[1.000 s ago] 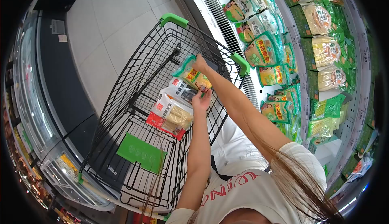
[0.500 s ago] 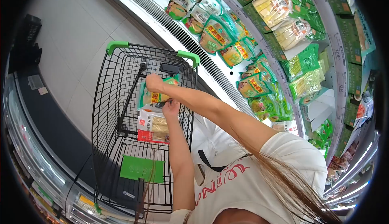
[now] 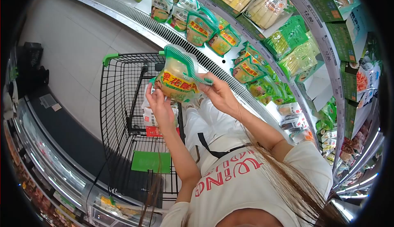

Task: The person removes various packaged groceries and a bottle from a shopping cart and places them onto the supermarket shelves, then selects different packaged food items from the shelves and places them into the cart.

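Note:
A green and yellow bag of pickled cabbage (image 3: 177, 79) is held up over the near side of the shopping cart (image 3: 123, 91). My right hand (image 3: 219, 91) pinches its right edge between thumb and fingers. At the lower left of the bag, my left hand (image 3: 161, 107) grips it with the fingers bent; part of that grip is hidden. Below, inside the cart, lies a white and red food pack (image 3: 154, 131), partly covered by my left hand and forearm.
A chilled shelf with a black vent grille (image 3: 172, 40) runs along the cart's right side. Similar bags (image 3: 200, 28) stand there, with green vegetable packs (image 3: 287, 38) on the tier above. A glass-fronted freezer (image 3: 49, 145) lines the left. Grey floor tiles (image 3: 78, 46) lie ahead.
The bag of pickled cabbage has risen from inside the cart towards me and now faces up. My right hand has moved from its far side to its right edge; my left hand has shifted left.

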Demonstrator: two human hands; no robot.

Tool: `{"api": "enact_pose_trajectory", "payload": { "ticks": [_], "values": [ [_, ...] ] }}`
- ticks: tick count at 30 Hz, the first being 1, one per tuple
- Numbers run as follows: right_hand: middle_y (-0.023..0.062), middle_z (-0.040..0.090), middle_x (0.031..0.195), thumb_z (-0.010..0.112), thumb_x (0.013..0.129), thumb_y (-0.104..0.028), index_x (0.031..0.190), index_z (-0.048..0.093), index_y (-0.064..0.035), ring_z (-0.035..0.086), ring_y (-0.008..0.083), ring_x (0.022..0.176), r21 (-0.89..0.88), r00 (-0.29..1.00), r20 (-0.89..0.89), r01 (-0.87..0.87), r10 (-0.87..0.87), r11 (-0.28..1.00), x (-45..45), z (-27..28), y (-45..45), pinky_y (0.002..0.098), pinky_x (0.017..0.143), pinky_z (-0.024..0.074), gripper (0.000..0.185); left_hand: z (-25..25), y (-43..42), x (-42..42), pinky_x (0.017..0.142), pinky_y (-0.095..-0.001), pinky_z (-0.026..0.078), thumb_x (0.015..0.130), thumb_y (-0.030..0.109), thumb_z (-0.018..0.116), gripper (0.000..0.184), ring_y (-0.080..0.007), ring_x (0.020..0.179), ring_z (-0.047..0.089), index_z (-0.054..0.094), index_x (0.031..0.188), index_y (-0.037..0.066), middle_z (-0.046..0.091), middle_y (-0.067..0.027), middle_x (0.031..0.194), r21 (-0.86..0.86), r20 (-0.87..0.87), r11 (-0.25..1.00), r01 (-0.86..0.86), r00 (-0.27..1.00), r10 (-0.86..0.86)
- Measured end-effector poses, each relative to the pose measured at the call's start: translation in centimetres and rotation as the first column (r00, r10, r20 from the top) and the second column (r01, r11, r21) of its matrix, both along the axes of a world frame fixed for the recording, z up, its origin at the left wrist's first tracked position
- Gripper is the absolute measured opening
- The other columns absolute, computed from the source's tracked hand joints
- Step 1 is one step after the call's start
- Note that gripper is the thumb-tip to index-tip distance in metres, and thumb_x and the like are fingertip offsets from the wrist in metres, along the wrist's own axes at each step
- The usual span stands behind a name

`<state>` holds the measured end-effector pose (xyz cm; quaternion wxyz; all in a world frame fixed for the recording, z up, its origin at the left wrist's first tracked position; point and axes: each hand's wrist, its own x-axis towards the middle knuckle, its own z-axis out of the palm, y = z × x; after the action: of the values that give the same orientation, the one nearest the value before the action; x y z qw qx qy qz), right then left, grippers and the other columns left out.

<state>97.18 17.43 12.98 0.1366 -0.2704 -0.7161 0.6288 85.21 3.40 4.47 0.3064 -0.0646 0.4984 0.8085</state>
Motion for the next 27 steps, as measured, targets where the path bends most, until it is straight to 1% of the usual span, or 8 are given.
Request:
{"api": "enact_pose_trajectory", "payload": {
  "ticks": [2,5,13,16,19,21,23,27],
  "values": [
    [0.0168,0.06,0.098,0.052,0.089,-0.004,0.115,0.056,-0.0003,0.056,0.0347,0.091,-0.212,0.996,0.043,0.085,-0.078,0.973,2.8,0.4,0.9,0.037,0.08,0.0461,0.026,0.3,1.6,2.1,0.1,-0.0422,0.036,0.1,0.021,0.042,0.044,-0.0205,0.119,0.043,0.028,0.139,0.009,0.044,-0.01,0.125,-0.008,-0.046,0.984,0.18,0.983,-0.18],
    [0.0208,0.059,0.099,0.052,0.087,-0.001,0.115,0.054,0.0014,0.058,0.0389,0.092,0.079,0.998,0.023,0.057,-0.059,0.995,5.6,0.8,1.0,0.0386,0.079,0.0472,0.028,-1.1,3.2,4.6,0.099,-0.039,0.037,0.1,0.02,0.041,0.045,-0.0199,0.12,0.043,0.025,0.14,0.006,0.044,-0.0098,0.127,0.056,0.085,0.949,0.309,0.946,-0.313],
    [0.0271,0.058,0.096,0.051,0.08,0.002,0.105,0.051,-0.0002,0.055,0.0463,0.088,0.223,0.948,0.194,0.209,-0.253,0.952,12.3,-6.2,2.1,0.0477,0.071,0.0454,0.025,-13.1,7.3,11.4,0.093,-0.0652,0.033,0.096,0.032,0.047,0.046,-0.0328,0.124,0.033,0.032,0.138,0.021,0.036,-0.0048,0.136,0.222,0.528,0.833,0.507,0.655,-0.54],
    [0.0258,0.059,0.079,0.054,0.084,-0.003,0.099,0.051,-0.0011,0.057,0.0453,0.078,0.246,0.887,0.306,0.277,-0.346,0.929,14.3,-10.9,4.0,0.0466,0.064,0.045,0.016,-16.5,10.2,14.2,0.093,-0.0734,0.028,0.096,0.033,0.047,0.045,-0.0376,0.126,0.03,0.034,0.137,0.02,0.032,-0.0057,0.138,0.145,0.644,0.837,0.527,0.593,-0.484],
    [0.0239,0.058,0.072,0.056,0.086,-0.01,0.096,0.053,-0.0013,0.058,0.0444,0.072,0.371,0.824,0.324,0.341,-0.464,0.864,14.5,-15.4,7.7,0.0447,0.061,0.0445,0.014,-19.0,13.5,14.6,0.094,-0.0776,0.023,0.096,0.03,0.045,0.044,-0.0399,0.129,0.027,0.034,0.137,0.019,0.03,-0.0065,0.14,0.282,0.637,0.811,0.513,0.532,-0.558],
    [0.0231,0.059,0.074,0.056,0.087,-0.012,0.097,0.053,-0.0008,0.059,0.0423,0.071,0.454,0.811,0.186,0.43,-0.555,0.78,13.9,-17.1,10.4,0.0442,0.062,0.0444,0.015,-20.5,16.2,14.1,0.096,-0.078,0.021,0.095,0.022,0.045,0.051,-0.0413,0.134,0.021,0.025,0.142,0.02,0.024,-0.0069,0.146,0.196,0.631,0.862,0.467,0.613,-0.476],
    [0.0231,0.06,0.077,0.055,0.088,-0.014,0.098,0.053,-0.0003,0.06,0.0402,0.073,0.392,0.788,0.26,0.442,-0.558,0.807,12.8,-17.9,13.3,0.0432,0.064,0.0445,0.017,-21.0,19.2,12.8,0.097,-0.0773,0.022,0.095,0.018,0.044,0.055,-0.0412,0.136,0.02,0.02,0.144,0.02,0.021,-0.007,0.149,0.136,0.578,0.892,0.431,0.696,-0.425],
    [0.0235,0.06,0.081,0.055,0.089,-0.017,0.098,0.054,0.0007,0.06,0.0371,0.075,0.362,0.769,0.235,0.499,-0.595,0.787,10.4,-21.3,18.5,0.0419,0.065,0.0439,0.019,-23.0,23.8,9.6,0.109,-0.059,0.018,0.099,0.019,0.039,0.055,-0.0301,0.138,0.023,0.014,0.148,0.019,0.022,-0.0051,0.151,0.24,0.35,0.848,0.473,0.773,-0.53]
  ]
}}
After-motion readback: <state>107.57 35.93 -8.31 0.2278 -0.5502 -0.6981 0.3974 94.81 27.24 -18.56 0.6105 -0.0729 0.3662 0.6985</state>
